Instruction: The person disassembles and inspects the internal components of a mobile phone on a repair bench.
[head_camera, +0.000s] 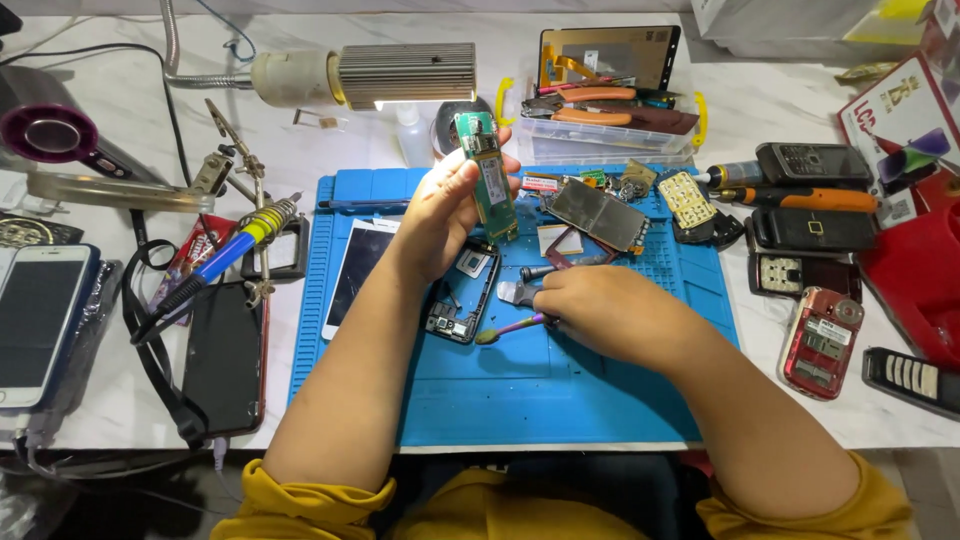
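Circuit board (487, 175) in closed left hand (440, 215); right hand (590, 305) seemingly around brush (510, 328).

A phone repair workshop: a blue work mat (520, 400) covers the middle of a white bench (120, 400), strewn with opened handsets and a bare circuit board (490, 180). A soldering iron (215, 265) rests near the bench's left edge, a lamp (370, 75) hangs over the far edge, and pliers (590, 105) fill a clear tray.

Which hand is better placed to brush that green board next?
The right hand, probably: it grips the small brush on the blue mat, while the left hand holds the green circuit board upright.
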